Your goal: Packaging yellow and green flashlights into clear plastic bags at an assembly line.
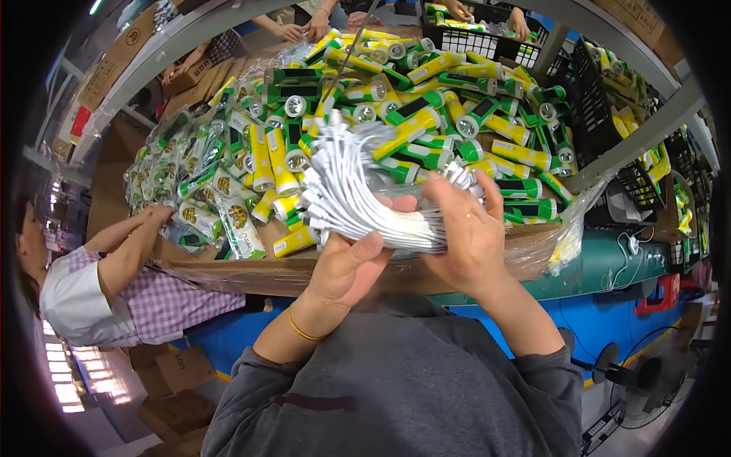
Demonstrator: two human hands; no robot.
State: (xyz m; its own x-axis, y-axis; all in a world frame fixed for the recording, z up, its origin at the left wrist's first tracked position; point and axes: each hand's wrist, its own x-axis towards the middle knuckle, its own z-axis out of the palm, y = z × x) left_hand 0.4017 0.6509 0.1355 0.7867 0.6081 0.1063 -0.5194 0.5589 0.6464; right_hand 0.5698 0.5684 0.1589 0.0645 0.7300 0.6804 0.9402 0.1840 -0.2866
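Note:
A thick bundle of white cables (365,199) is held in front of me above the near edge of the table, its many plug ends fanned out at the upper left. My left hand (346,268) is closed around the bundle from below, thumb on the near side. Wrapped over its right end is my right hand (468,236), where more white plug ends poke out between the fingers. Clear plastic film seems to lie around or behind the cables. Just beyond them a large heap of yellow and green flashlights (426,126) covers the table.
Bagged flashlights (202,179) are piled at the left, where a co-worker (114,282) reaches in. Other people's hands (304,29) work at the far side. Black crates (487,44) stand at the back and right. A metal frame post (632,145) and a fan (643,388) are on the right.

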